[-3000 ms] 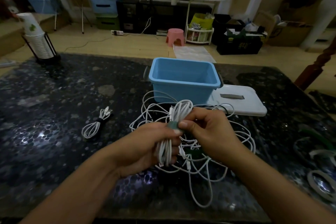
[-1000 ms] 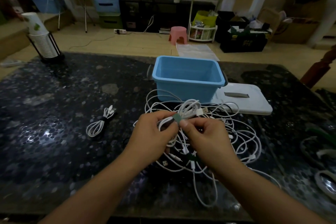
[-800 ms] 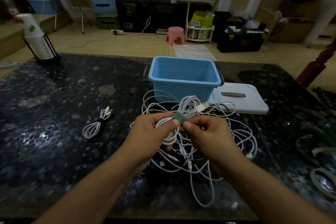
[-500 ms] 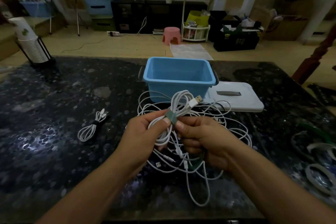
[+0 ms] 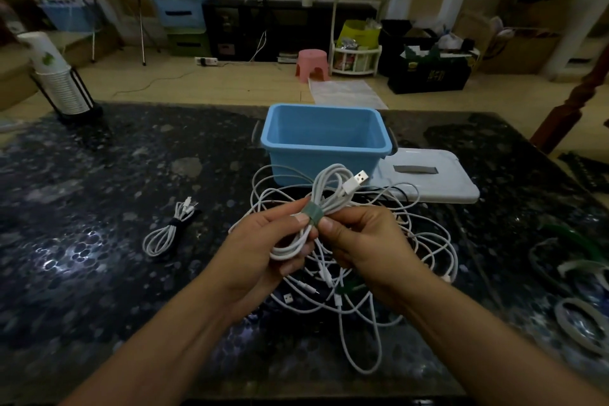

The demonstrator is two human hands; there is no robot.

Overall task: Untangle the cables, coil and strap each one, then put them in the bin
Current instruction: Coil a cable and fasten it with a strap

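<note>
Left hand [image 5: 263, 250] grips the coiled cable [image 5: 316, 208]; right hand [image 5: 359, 237] pinches its green strap [image 5: 311, 213]. Coil axis points toward the bin [image 5: 324, 142], directly ahead on the counter [image 5: 99, 208]

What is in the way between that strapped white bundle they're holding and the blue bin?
Nothing visible. Both hands, left and right, hold the coiled cable in the air just in front of the blue bin, whose top is open. Its lid lies beside it, and the tangled cables lie lower, on the table.
</note>
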